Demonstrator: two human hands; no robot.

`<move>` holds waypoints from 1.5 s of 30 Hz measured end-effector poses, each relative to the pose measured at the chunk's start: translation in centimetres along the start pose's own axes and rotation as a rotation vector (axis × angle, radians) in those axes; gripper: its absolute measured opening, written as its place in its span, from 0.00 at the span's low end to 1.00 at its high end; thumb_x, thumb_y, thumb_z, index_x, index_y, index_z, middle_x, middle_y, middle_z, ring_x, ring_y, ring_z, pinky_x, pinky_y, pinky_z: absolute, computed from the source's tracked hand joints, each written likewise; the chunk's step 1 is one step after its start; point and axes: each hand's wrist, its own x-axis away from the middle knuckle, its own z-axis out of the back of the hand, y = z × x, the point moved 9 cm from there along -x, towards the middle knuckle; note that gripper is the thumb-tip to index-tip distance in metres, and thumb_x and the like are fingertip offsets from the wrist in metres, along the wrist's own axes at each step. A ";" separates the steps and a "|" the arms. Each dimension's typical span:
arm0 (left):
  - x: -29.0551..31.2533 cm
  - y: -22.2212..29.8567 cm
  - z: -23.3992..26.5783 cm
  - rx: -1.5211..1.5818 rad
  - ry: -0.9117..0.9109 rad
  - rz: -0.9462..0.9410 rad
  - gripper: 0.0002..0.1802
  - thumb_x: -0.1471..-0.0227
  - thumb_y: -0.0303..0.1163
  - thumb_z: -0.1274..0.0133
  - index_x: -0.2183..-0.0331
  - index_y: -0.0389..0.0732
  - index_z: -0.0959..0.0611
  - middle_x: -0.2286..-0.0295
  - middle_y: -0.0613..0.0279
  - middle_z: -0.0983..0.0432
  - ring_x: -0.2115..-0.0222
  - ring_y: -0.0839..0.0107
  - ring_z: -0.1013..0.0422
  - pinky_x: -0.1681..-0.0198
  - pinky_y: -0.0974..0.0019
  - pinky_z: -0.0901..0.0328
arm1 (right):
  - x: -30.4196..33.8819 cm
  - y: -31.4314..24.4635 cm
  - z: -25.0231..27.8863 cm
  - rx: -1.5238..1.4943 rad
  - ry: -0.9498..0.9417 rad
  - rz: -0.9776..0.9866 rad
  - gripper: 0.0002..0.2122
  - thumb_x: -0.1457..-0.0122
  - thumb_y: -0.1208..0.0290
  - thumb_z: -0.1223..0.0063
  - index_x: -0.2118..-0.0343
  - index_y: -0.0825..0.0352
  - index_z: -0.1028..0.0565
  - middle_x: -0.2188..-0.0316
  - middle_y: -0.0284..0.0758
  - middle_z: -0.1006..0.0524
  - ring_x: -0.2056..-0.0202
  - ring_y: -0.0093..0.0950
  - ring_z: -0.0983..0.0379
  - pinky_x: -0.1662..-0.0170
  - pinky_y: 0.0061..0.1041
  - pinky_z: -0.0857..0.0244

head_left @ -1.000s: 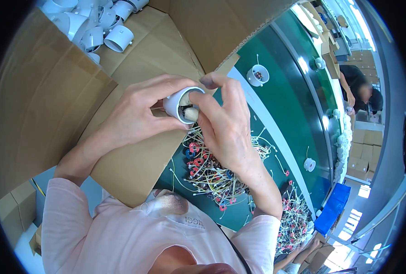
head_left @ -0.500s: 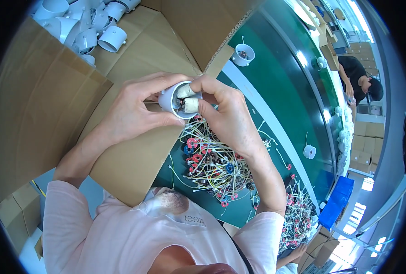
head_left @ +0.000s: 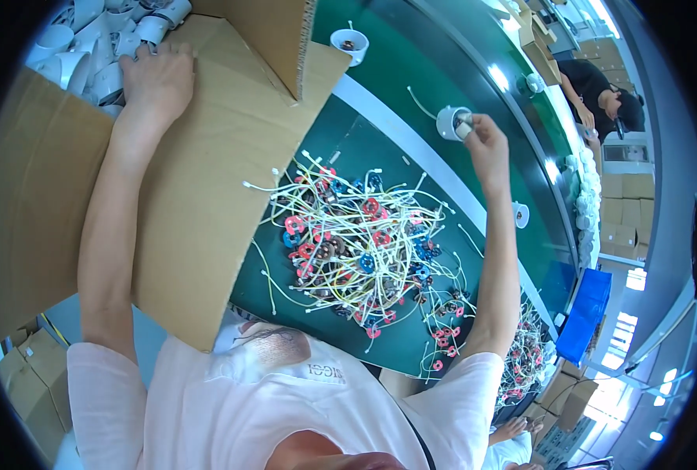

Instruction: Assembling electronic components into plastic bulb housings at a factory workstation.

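Observation:
My right hand (head_left: pixel 488 153) reaches out over the green conveyor belt (head_left: pixel 411 59). Its thumb and forefinger, wearing pale finger covers, pinch the rim of a white plastic cup-shaped housing (head_left: pixel 448 124), from which a pale wire sticks out to the left. The housing's underside is hidden, so I cannot tell whether it rests on the belt. At the upper left my left hand (head_left: pixel 159 82) lies at the white housings (head_left: pixel 73 72) heaped in the cardboard box (head_left: pixel 200 149). Its fingers are apart, touching the nearest housings, and hold nothing that I can see.
A tangled pile of wired coils (head_left: pixel 356 243), red, blue and brown, covers the green tabletop before me. Another white housing (head_left: pixel 349 45) stands farther up the belt, and one (head_left: pixel 520 215) sits beyond my right forearm. A blue bin (head_left: pixel 583 317) and a co-worker (head_left: pixel 599 98) are at right.
The housing that was between both hands has moved right over the belt in my right hand. My left hand has let go of it and gone up-left into the box.

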 end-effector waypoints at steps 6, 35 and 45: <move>0.8 0.7 -0.6 0.076 0.046 -0.090 0.15 0.54 0.25 0.53 0.60 0.40 0.28 0.60 0.53 0.30 0.59 0.52 0.34 0.57 0.54 0.39 | 6.9 0.8 2.4 0.129 0.239 0.016 0.10 0.46 0.75 0.54 0.61 0.69 0.29 0.74 0.34 0.25 0.72 0.18 0.30 0.68 0.19 0.37; 9.3 5.4 3.2 2.185 -0.497 -0.464 0.33 0.60 0.20 0.47 0.50 0.39 0.38 0.57 0.64 0.37 0.54 0.73 0.38 0.50 0.69 0.41 | 12.8 -17.3 5.7 -0.401 0.245 0.311 0.15 0.45 0.78 0.52 0.56 0.74 0.37 0.65 0.48 0.26 0.66 0.34 0.24 0.69 0.22 0.29; 10.0 6.4 3.2 2.105 -0.637 -0.521 0.35 0.61 0.23 0.45 0.49 0.38 0.38 0.56 0.63 0.36 0.53 0.75 0.38 0.48 0.69 0.43 | 9.3 -21.4 -3.7 -0.669 -0.028 0.495 0.15 0.44 0.75 0.52 0.56 0.74 0.38 0.63 0.53 0.28 0.67 0.39 0.25 0.64 0.32 0.28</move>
